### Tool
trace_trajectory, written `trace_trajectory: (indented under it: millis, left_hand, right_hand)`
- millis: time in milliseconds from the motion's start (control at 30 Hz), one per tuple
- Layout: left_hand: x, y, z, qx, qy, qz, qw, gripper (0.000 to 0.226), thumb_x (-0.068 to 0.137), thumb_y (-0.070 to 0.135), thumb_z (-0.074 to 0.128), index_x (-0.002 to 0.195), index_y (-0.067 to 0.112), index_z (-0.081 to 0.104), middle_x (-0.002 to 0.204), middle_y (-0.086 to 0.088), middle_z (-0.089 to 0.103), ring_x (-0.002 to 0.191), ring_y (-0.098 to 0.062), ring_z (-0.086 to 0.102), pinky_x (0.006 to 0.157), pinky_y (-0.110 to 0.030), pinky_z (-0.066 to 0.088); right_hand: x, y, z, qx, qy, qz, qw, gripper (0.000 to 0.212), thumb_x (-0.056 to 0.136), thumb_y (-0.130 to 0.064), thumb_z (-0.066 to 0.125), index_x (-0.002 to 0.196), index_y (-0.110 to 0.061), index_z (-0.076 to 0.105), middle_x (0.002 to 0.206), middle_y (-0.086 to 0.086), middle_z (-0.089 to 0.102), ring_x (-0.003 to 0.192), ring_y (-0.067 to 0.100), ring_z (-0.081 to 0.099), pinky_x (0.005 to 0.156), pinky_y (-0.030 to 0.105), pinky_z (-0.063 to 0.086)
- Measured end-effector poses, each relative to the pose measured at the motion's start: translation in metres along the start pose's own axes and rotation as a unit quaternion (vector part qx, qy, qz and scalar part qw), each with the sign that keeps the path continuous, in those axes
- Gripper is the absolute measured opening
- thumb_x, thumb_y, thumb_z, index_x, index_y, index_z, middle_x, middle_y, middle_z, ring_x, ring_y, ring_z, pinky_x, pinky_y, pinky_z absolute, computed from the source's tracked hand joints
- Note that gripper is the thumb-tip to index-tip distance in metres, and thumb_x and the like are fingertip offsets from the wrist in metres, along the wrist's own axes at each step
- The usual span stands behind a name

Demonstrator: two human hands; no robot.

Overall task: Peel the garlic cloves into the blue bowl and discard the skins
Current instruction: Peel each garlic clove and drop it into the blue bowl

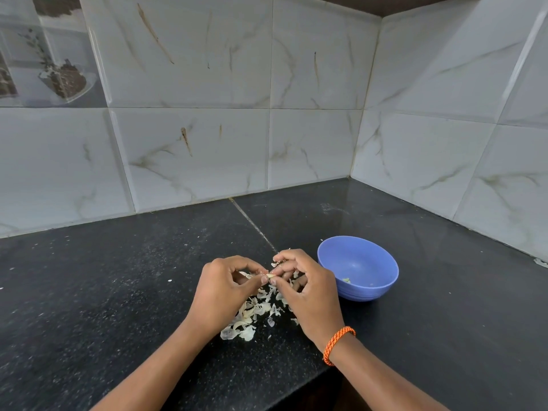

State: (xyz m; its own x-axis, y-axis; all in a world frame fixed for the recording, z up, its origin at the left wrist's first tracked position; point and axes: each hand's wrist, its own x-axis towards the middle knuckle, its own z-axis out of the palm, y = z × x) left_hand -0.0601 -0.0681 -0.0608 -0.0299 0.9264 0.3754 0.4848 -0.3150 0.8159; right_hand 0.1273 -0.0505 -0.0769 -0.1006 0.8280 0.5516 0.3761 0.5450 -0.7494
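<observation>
Both forearms are cut off at the lower edge. The left hand (221,292) and right hand (305,287) pinch a small pale garlic clove (269,275), mostly hidden by fingertips, above papery curled skins (252,315) on the speckled black stone surface (103,292). The smooth round blue plastic bowl (358,268) sits just right of the right hand.

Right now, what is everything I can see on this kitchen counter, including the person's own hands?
round blue plastic bowl: one, blue, on the counter right of the hands, a few pale bits inside
papery garlic skins: a loose pile, off-white, under and between the hands
small garlic clove: one, pale, pinched between both hands
speckled stone counter: one, black
marbled wall tiles: many, white
braided wristband: one, orange, right wrist
left hand: pinches the clove
right hand: pinches the clove
</observation>
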Motion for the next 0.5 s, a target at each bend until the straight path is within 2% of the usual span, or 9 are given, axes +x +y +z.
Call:
trace_trajectory:
  millis: [67, 133, 233, 367, 500]
  left_hand:
    - [-0.0001, 0.0001, 0.0005, 0.001, 0.005, 0.001, 1.000, 0.009, 0.090, 0.024, 0.087, 0.086, 0.031, 0.083, 0.083, 0.012, 0.079, 0.067, -0.017, 0.075, 0.067, -0.041, 0.063]
    - [-0.0010, 0.0010, 0.0012, 0.005, 0.014, 0.003, 1.000, 0.009, 0.089, 0.025, 0.087, 0.085, 0.031, 0.082, 0.080, 0.012, 0.078, 0.065, -0.016, 0.074, 0.065, -0.037, 0.060]
    - [-0.0018, 0.0014, 0.0021, 0.003, 0.022, 0.005, 1.000, 0.010, 0.089, 0.025, 0.088, 0.086, 0.032, 0.082, 0.084, 0.014, 0.079, 0.067, -0.016, 0.074, 0.067, -0.040, 0.063]
    - [-0.0023, 0.0031, 0.0021, -0.007, 0.021, 0.010, 1.000, 0.011, 0.090, 0.023, 0.088, 0.089, 0.031, 0.081, 0.087, 0.014, 0.080, 0.070, -0.013, 0.078, 0.070, -0.044, 0.065]
    - [-0.0043, 0.0067, 0.0012, -0.022, 0.013, 0.005, 1.000, 0.009, 0.091, 0.019, 0.086, 0.091, 0.026, 0.081, 0.080, 0.008, 0.080, 0.069, -0.008, 0.079, 0.067, -0.032, 0.062]
  right_hand:
    - [-0.0002, -0.0002, 0.0002, -0.017, 0.008, -0.009, 1.000, 0.037, 0.087, -0.010, 0.085, 0.113, -0.031, 0.070, 0.091, -0.017, 0.074, 0.087, 0.015, 0.066, 0.063, 0.027, 0.056]
    - [0.0002, 0.0004, 0.0004, -0.026, 0.020, -0.012, 0.999, 0.037, 0.086, -0.009, 0.085, 0.113, -0.031, 0.070, 0.089, -0.017, 0.072, 0.085, 0.015, 0.066, 0.061, 0.026, 0.056]
    - [0.0003, 0.0018, 0.0011, -0.017, 0.015, -0.015, 1.000, 0.037, 0.088, -0.009, 0.083, 0.116, -0.030, 0.071, 0.088, -0.016, 0.071, 0.083, 0.015, 0.068, 0.060, 0.027, 0.057]
    - [-0.0007, 0.0004, 0.0012, -0.001, -0.007, -0.025, 1.000, 0.038, 0.094, -0.006, 0.075, 0.124, -0.028, 0.070, 0.098, -0.014, 0.070, 0.094, 0.017, 0.068, 0.064, 0.025, 0.058]
    - [-0.0013, -0.0020, -0.0004, 0.022, -0.023, -0.012, 0.999, 0.030, 0.098, -0.011, 0.072, 0.124, -0.026, 0.072, 0.101, -0.016, 0.074, 0.101, 0.012, 0.071, 0.070, 0.032, 0.063]
